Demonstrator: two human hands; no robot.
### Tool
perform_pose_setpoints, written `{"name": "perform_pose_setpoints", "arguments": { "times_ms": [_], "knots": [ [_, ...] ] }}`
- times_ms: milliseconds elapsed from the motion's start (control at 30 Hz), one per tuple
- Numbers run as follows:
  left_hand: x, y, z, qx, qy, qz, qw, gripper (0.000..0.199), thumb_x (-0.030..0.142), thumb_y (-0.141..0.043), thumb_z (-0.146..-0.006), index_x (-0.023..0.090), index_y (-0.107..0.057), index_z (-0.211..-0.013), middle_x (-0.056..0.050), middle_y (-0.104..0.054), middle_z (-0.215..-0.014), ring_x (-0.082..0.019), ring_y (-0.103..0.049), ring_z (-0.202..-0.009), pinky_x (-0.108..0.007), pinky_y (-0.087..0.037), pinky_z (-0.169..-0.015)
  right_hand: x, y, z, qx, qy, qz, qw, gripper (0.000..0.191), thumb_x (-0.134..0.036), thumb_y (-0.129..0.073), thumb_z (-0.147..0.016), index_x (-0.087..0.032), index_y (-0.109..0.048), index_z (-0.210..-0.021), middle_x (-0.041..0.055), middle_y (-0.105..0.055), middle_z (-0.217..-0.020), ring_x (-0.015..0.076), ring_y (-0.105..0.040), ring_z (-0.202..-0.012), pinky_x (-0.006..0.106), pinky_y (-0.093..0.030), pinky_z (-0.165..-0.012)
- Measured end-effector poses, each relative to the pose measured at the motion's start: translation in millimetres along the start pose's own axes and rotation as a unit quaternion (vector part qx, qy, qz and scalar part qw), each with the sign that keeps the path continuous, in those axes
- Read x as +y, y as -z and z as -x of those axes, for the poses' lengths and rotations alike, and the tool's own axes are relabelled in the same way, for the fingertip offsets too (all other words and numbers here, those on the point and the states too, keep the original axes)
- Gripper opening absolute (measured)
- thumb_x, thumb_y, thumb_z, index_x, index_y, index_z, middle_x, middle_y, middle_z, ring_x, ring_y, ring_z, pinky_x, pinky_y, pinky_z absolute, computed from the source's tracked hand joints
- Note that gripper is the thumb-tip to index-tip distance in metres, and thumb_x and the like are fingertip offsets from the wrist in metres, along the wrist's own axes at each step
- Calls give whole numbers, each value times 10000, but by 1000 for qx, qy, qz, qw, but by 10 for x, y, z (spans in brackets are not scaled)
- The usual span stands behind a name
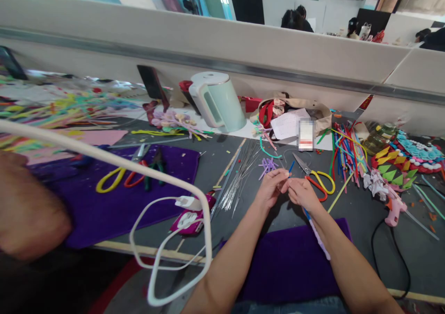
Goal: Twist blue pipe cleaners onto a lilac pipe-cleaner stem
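Both hands meet above the grey table, fingertips pinched close together on a thin blue-and-lavender stem (317,236). My left hand (271,187) is closed near its blue tip, which pokes up past the fingers. My right hand (303,194) is closed beside it, and the stem's lavender end slants down along the right forearm. The exact grip point is hidden by the fingers. Just right of the hands lie scissors (318,179) with yellow and red handles, blades open. A purple bunch of short fuzzy pieces (267,166) rests beyond my left hand.
Thin metal wires (239,175) lie to the left. A pink glue gun (395,210) and colourful pipe cleaners (349,149) are on the right. A white cable (205,240) loops in front. A kettle (222,101) stands behind. Another person's arm (31,207) is at far left.
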State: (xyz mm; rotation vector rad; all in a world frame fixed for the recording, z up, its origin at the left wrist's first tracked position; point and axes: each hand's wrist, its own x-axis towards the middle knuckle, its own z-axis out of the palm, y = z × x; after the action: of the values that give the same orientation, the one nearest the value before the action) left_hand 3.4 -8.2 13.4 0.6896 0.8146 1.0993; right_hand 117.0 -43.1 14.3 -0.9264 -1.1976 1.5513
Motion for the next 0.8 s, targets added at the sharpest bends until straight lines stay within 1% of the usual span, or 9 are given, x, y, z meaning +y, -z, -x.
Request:
{"name": "perform_pose_setpoints", "arguments": {
  "times_ms": [67, 133, 233, 300, 367, 433, 500, 633, 800],
  "knots": [
    [-11, -10, -4, 11, -12, -11, 1000, 223, 247, -769, -524, 122, -591, -572, 44, -483, -443, -24, -346, -360, -176, -204, -378, 5, 13, 1, 42, 49, 157, 986, 379, -390, -387, -864, -161, -583, -636, -46, -447, -429, 71, -391, -387, 190, -295, -436],
    [-29, -14, -9, 17, -22, -30, 999, 207, 251, -757, -541, 125, -595, -569, 54, -447, -422, -23, -325, -356, -179, -186, -376, 4, 24, 19, 80, 72, 327, 939, 368, -332, -353, -881, -167, -601, -666, 8, -577, -581, 105, -524, -546, 211, -355, -547],
    [-50, -11, -16, 24, -34, -60, 997, 197, 261, -751, -553, 126, -612, -585, 52, -449, -434, -22, -314, -367, -181, -184, -381, 0, 12, 59, 127, 34, 525, 841, 312, -286, -353, -886, -166, -626, -795, 53, -617, -651, 151, -571, -621, 242, -351, -600],
    [-53, -3, -22, 26, -33, -65, 997, 202, 263, -754, -549, 122, -616, -591, 51, -453, -442, -18, -312, -373, -176, -185, -382, -3, -12, 73, 153, 13, 555, 818, 283, -300, -378, -880, -163, -623, -841, 53, -601, -621, 153, -562, -593, 243, -341, -588],
    [-47, 12, -29, 21, -15, -45, 999, 217, 266, -760, -542, 119, -610, -595, 57, -438, -429, -15, -310, -364, -170, -184, -375, -12, -40, 69, 145, 9, 464, 874, 303, -345, -378, -881, -171, -614, -806, 20, -554, -549, 125, -519, -521, 225, -334, -548],
    [-38, 34, -34, 2, 16, -10, 1000, 241, 280, -764, -545, 120, -598, -613, 62, -434, -421, -13, -307, -347, -165, -181, -365, -26, -60, 52, 94, -6, 267, 959, 368, -401, -342, -888, -173, -594, -748, -36, -441, -427, 94, -407, -391, 206, -300, -460],
    [-29, 56, -34, -26, 49, 16, 998, 258, 301, -758, -567, 125, -584, -639, 62, -443, -418, -16, -311, -334, -161, -176, -356, -41, -66, 34, 20, -44, 36, 998, 418, -450, -310, -888, -171, -571, -719, -82, -312, -348, 75, -255, -297, 199, -219, -372],
    [-12, 70, -13, -62, 75, 30, 995, 279, 314, -751, -592, 135, -542, -639, 58, -451, -411, -26, -336, -335, -153, -194, -356, -51, -38, 19, -82, -122, -239, 960, 409, -463, -317, -895, -172, -538, -712, -108, -244, -336, 59, -138, -278, 187, -112, -326],
    [14, 43, 13, -58, 44, 12, 997, 272, 297, -765, -573, 131, -569, -662, 48, -483, -446, -19, -328, -352, -156, -187, -365, -50, -12, 36, -95, -135, -319, 933, 374, -404, -281, -928, -180, -526, -756, -115, -205, -353, 62, -90, -290, 183, -92, -320]
  ]
}}
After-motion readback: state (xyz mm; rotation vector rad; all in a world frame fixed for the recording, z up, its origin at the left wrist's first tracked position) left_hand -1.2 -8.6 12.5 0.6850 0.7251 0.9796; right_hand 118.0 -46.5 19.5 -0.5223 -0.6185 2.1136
